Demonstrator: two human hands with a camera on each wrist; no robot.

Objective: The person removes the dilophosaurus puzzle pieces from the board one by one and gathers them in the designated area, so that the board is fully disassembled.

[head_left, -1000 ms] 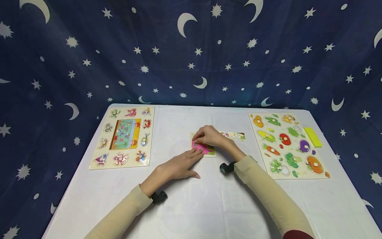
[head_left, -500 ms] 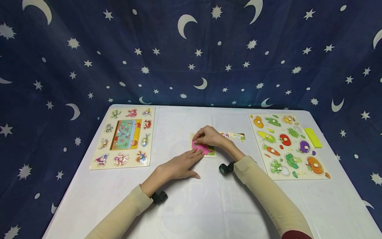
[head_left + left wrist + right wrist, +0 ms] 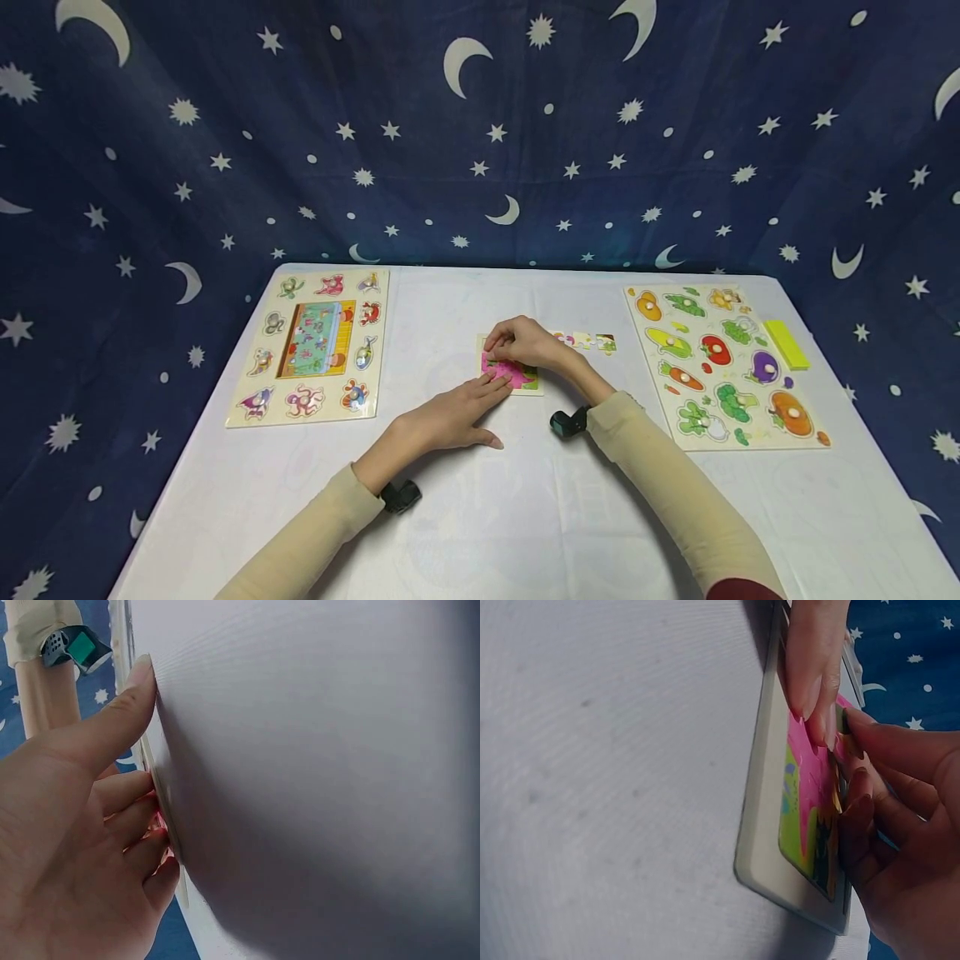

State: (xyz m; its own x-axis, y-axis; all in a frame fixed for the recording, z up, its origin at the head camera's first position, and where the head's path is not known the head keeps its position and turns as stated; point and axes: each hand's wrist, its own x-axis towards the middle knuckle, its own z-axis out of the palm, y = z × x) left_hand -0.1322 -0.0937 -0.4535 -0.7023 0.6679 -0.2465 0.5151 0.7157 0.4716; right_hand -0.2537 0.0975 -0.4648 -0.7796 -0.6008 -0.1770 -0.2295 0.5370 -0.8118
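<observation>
A small jigsaw puzzle board (image 3: 755, 840) with a pale frame and a pink and green picture (image 3: 517, 377) lies at mid-table in the head view. My left hand (image 3: 453, 414) reaches over its near left side, straight fingertips resting on the pink part; the thumb is spread out above the cloth. At the far left corner of the board, my right hand (image 3: 528, 343) pinches a small puzzle piece (image 3: 842, 720) between thumb and fingers, the piece mostly hidden by them. Beyond the right hand lie loose puzzle pieces (image 3: 606, 342) in a row.
To the left lies a peg puzzle board with sea animals (image 3: 370, 367). A vegetable peg puzzle board (image 3: 712, 400) is on the right, with a yellow block (image 3: 786, 345) beside it. A dark blue curtain (image 3: 420, 192) with stars and moons hangs behind the white-covered table (image 3: 510, 533).
</observation>
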